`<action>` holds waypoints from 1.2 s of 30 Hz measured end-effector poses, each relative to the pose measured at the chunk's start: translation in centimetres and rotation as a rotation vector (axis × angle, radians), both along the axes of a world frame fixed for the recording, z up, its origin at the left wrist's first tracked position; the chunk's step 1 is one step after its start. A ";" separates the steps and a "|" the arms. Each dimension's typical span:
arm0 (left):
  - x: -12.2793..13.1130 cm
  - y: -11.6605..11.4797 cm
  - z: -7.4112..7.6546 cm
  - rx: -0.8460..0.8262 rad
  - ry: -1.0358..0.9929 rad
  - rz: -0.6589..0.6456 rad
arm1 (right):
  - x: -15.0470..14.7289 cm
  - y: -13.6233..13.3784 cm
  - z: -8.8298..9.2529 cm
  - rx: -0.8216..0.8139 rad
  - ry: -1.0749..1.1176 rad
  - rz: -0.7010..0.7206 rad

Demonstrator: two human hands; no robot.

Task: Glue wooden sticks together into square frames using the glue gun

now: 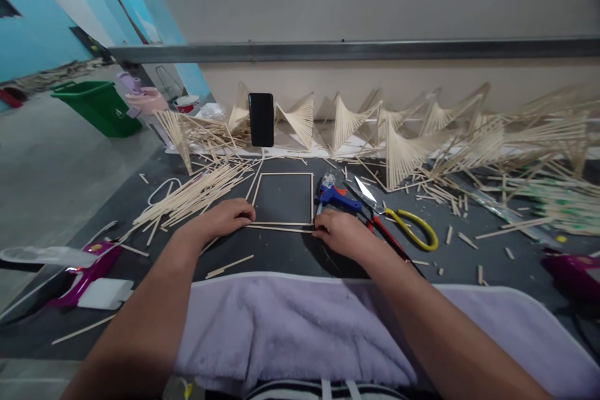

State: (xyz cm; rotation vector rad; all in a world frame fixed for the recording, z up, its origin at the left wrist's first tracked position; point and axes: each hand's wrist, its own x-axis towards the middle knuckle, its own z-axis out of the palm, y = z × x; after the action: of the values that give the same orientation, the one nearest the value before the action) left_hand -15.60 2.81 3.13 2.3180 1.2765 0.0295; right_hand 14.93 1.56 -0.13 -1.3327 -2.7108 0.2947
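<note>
A rectangular frame of thin wooden sticks [287,174] lies flat on the dark tabletop, straight ahead of me. At its near left corner is my left hand [227,217], fingers curled and pressed together on the wood. My right hand [336,229] pinches at the near right corner, its fingertips partly hidden. One more wooden stick [281,229] runs just below the near side, its ends close to both hands. Beyond my right hand lies a blue glue gun [344,201], with scissors with yellow handles [403,225] and a red-handled tool [389,239] to its right.
Loose sticks [206,190] are piled at left. Twisted stick structures [398,159] line the back, with a black phone [261,120] upright among them. Purple devices sit at far left [91,272] and far right [572,272]. A lilac towel [290,325] covers the near edge.
</note>
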 end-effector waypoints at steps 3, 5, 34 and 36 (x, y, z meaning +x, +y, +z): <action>-0.4 0.0 0.1 -0.010 0.000 -0.008 | -0.3 -0.2 -0.1 0.003 -0.009 0.007; -0.6 -0.1 0.3 -0.024 -0.005 -0.016 | -0.5 -0.3 -0.2 0.004 -0.003 0.008; -0.5 -0.4 1.1 -0.159 -0.009 0.111 | -0.3 -0.2 -0.2 0.071 -0.077 0.012; -0.4 -0.3 1.0 -0.166 -0.016 0.105 | -0.3 -0.2 -0.1 0.066 -0.079 0.013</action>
State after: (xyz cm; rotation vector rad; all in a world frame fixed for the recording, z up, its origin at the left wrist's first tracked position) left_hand -16.02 2.48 4.09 2.1060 1.3388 -0.0228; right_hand 14.65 1.40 -0.22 -1.3370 -2.7680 0.1550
